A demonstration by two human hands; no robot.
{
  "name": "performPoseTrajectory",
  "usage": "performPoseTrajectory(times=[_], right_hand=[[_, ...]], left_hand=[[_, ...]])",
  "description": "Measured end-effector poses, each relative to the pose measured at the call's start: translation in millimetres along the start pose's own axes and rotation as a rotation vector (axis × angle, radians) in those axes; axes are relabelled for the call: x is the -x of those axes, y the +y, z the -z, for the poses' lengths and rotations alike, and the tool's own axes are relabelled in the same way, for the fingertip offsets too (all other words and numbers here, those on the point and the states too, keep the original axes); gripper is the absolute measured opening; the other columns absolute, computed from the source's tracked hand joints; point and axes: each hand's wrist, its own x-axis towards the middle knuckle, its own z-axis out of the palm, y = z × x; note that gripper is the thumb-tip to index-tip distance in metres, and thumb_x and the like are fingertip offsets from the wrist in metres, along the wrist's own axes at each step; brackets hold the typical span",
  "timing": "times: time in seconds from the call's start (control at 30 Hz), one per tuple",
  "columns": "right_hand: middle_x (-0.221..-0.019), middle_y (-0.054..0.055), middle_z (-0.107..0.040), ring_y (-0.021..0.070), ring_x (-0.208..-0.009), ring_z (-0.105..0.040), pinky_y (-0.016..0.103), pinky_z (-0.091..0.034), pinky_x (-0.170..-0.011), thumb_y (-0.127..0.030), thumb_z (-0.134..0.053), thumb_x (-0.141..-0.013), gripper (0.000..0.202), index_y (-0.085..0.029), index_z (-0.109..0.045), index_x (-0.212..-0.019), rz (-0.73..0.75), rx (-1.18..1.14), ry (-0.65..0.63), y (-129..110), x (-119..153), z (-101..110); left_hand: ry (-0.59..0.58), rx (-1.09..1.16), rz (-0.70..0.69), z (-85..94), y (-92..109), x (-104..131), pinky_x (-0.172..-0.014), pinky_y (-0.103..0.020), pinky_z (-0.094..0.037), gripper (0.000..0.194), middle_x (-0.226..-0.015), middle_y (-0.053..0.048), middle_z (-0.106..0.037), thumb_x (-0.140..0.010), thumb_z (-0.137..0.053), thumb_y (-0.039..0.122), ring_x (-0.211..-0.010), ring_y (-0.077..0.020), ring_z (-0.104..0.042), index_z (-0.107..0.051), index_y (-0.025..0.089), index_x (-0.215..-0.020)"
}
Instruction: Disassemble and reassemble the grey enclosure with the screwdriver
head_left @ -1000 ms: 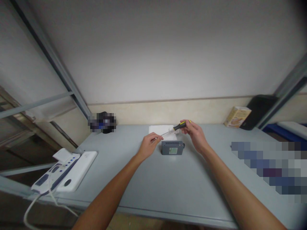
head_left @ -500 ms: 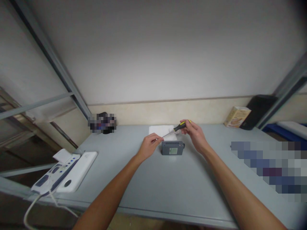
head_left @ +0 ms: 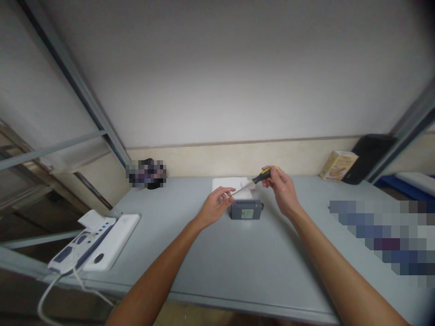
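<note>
My right hand (head_left: 281, 188) is closed around the black and yellow handle of a screwdriver (head_left: 261, 175). Its thin shaft slants down to the left, and the tip ends by the fingertips of my left hand (head_left: 217, 206). The thumb and fingers of that hand are spread apart around the tip; whether anything tiny sits there is too small to tell. Just below the tip, a dark grey metal box (head_left: 246, 210) with a row of vent slots and a pale green label stands on the table. A white sheet of paper (head_left: 224, 182) lies behind the box, partly covered by my left hand.
On the grey table (head_left: 204, 271), a white power strip (head_left: 79, 246) with cables and a white flat device (head_left: 113, 242) lie at left. At back right, a yellowish carton (head_left: 339, 165) leans near a black case (head_left: 370, 158). Blurred-out items lie at back left and right.
The left fingers have opened from a pinch at the screwdriver's tip. My right hand has moved slightly up and to the right with the screwdriver. The view has shifted a little.
</note>
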Motion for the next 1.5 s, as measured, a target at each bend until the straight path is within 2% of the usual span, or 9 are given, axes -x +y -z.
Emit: performPoseTrajectory(times=[0.17, 0.3, 0.47, 1.03, 1.13, 1.23, 1.37, 1.43, 1.5], right_hand=[[-0.07, -0.002, -0.055, 0.0101, -0.058, -0.048, 0.022, -0.04, -0.054, -0.059, -0.066, -0.092, 0.039, -0.021, -0.072, -0.091, 0.083, -0.089, 0.179, -9, -7, 11], [-0.071, -0.001, -0.051, 0.0103, -0.057, -0.044, 0.022, -0.036, -0.049, -0.058, -0.069, -0.089, 0.038, -0.02, -0.072, -0.085, 0.149, -0.082, 0.235, -15, -8, 16], [-0.072, 0.0, -0.05, 0.0115, -0.058, -0.042, 0.023, -0.032, -0.048, -0.053, -0.066, -0.092, 0.035, -0.02, -0.071, -0.083, 0.213, -0.013, 0.194, -16, -6, 20], [-0.072, 0.001, -0.052, 0.0133, -0.059, -0.044, 0.027, -0.032, -0.049, -0.054, -0.064, -0.093, 0.035, -0.021, -0.069, -0.083, 0.258, 0.099, 0.143, -26, -1, 17], [-0.073, 0.002, -0.052, 0.014, -0.06, -0.044, 0.027, -0.034, -0.05, -0.055, -0.064, -0.092, 0.036, -0.021, -0.071, -0.083, 0.243, 0.101, 0.115, -28, 0, 16], [-0.077, 0.004, -0.055, 0.0159, -0.064, -0.047, 0.028, -0.037, -0.053, -0.056, -0.066, -0.091, 0.035, -0.022, -0.074, -0.087, 0.188, 0.05, 0.028, -34, 1, 15], [-0.087, 0.007, -0.063, 0.0211, -0.078, -0.056, 0.033, -0.047, -0.066, -0.057, -0.066, -0.09, 0.038, -0.023, -0.077, -0.104, 0.069, -0.033, -0.135, -45, 3, 13], [-0.088, 0.007, -0.064, 0.0224, -0.08, -0.057, 0.035, -0.048, -0.07, -0.057, -0.066, -0.09, 0.043, -0.024, -0.075, -0.115, 0.025, -0.054, -0.192, -49, 4, 11], [-0.087, 0.006, -0.063, 0.0225, -0.079, -0.057, 0.035, -0.047, -0.07, -0.057, -0.067, -0.089, 0.043, -0.025, -0.074, -0.118, 0.007, -0.06, -0.221, -51, 5, 10]], left_hand=[[-0.077, -0.043, -0.011, -3.8, 5, 3, -0.081, -0.029, -0.046, 0.05, -0.109, -0.007, -0.069, -0.091, -0.072, 0.054, -0.089, -0.0168, -0.059, -0.07, 0.02, -0.126], [-0.109, -0.065, -0.011, -8.1, 11, 7, -0.085, -0.03, -0.047, 0.039, -0.114, -0.007, -0.072, -0.091, -0.075, 0.043, -0.093, -0.0177, -0.061, -0.072, 0.022, -0.123], [-0.121, -0.064, -0.027, -10.6, 12, 7, -0.086, -0.03, -0.048, 0.029, -0.112, -0.005, -0.074, -0.092, -0.073, 0.037, -0.095, -0.0184, -0.064, -0.075, 0.023, -0.117], [-0.112, -0.066, -0.023, -11.7, 8, 6, -0.083, -0.03, -0.048, 0.029, -0.113, -0.005, -0.075, -0.092, -0.074, 0.038, -0.098, -0.019, -0.065, -0.076, 0.024, -0.117], [-0.111, -0.075, -0.025, -11.5, 10, 6, -0.084, -0.031, -0.049, 0.029, -0.113, -0.006, -0.076, -0.092, -0.073, 0.038, -0.097, -0.0195, -0.066, -0.076, 0.023, -0.117], [-0.106, -0.09, -0.036, -11.5, 12, 7, -0.088, -0.032, -0.05, 0.029, -0.112, -0.006, -0.076, -0.092, -0.073, 0.037, -0.097, -0.0198, -0.066, -0.076, 0.022, -0.116], [-0.116, -0.147, -0.107, -11.5, 11, 8, -0.096, -0.033, -0.05, 0.028, -0.112, -0.005, -0.075, -0.095, -0.07, 0.036, -0.099, -0.0195, -0.066, -0.074, 0.023, -0.12], [-0.136, -0.186, -0.145, -11.4, 10, 8, -0.098, -0.033, -0.049, 0.029, -0.111, -0.005, -0.074, -0.098, -0.066, 0.036, -0.102, -0.0195, -0.066, -0.073, 0.025, -0.124], [-0.155, -0.224, -0.169, -11.2, 9, 9, -0.099, -0.033, -0.049, 0.03, -0.111, -0.006, -0.072, -0.101, -0.063, 0.037, -0.103, -0.0196, -0.065, -0.073, 0.026, -0.127]])
